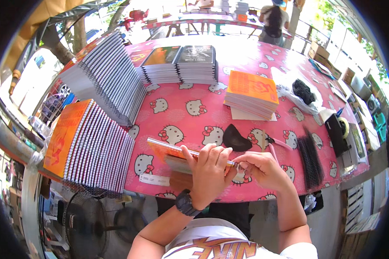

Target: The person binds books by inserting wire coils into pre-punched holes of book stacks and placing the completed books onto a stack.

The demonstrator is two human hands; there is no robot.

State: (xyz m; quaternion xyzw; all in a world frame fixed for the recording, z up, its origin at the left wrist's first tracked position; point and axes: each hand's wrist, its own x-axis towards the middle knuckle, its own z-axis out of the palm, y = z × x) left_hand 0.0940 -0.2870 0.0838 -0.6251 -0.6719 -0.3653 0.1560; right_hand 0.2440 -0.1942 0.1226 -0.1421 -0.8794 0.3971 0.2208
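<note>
My left hand (208, 168) grips the edge of an orange-covered booklet (168, 152) that lies at the near edge of the pink patterned table (186, 108). My right hand (261, 168) pinches something small at the booklet's right end, too small to make out. A dark watch sits on my left wrist. A black curved piece (235, 138) lies just beyond my hands, and small pink-handled pliers (275, 143) rest to its right.
Leaning rows of spiral-bound notebooks (97, 146) fill the left side, with more (110, 77) behind. Stacks of dark-covered books (181, 64) and orange booklets (251, 93) lie farther back. Black binding combs (311, 159) and a tape dispenser (338, 131) lie at right. A person (272, 21) stands far off.
</note>
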